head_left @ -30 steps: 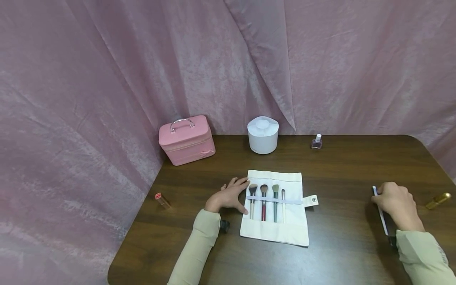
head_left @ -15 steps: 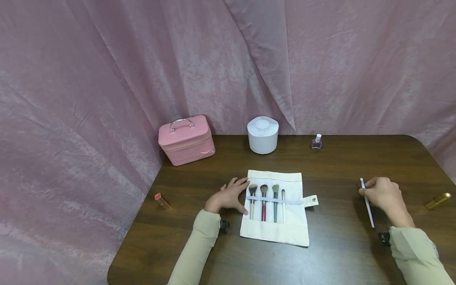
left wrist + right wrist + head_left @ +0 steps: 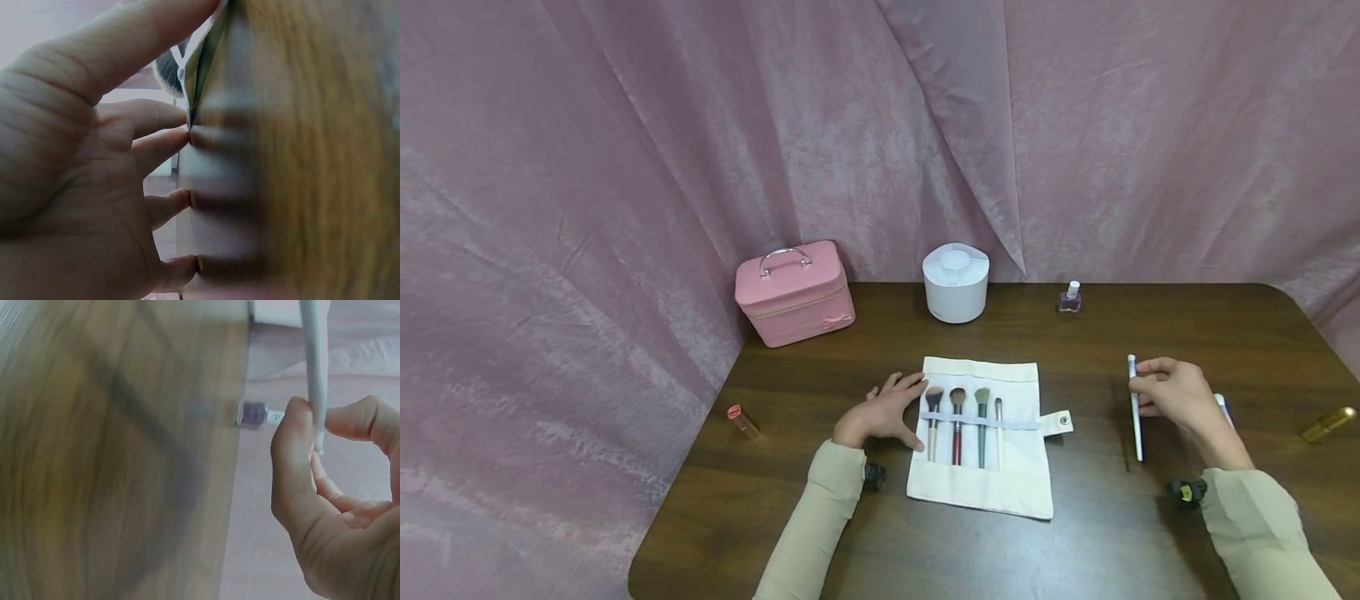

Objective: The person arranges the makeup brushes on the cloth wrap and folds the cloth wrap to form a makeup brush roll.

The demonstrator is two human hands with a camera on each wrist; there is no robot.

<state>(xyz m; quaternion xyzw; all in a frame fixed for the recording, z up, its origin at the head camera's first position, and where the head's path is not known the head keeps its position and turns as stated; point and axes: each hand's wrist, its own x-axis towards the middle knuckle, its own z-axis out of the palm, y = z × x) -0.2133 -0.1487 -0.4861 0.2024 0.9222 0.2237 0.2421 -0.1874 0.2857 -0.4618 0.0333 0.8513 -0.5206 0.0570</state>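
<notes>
In the head view my right hand pinches a slim white makeup brush with a lavender part near its top. The right wrist view shows the brush between thumb and forefinger, above the table. My left hand lies spread at the left edge of a white cloth brush roll, its fingertips and thumb right at the border. Several brushes stand side by side under the roll's elastic band, among them a red-handled brush and a green-handled brush. The right part of the band holds no brush.
Behind my right wrist a second white and lavender item shows partly. A gold tube lies at the far right, a red-tipped tube at left. Along the back stand a pink case, a white container and a nail polish bottle.
My right hand has lifted the white brush and carried it left toward the brush roll. The second white and lavender item has come into sight behind the wrist. The left hand stays put.
</notes>
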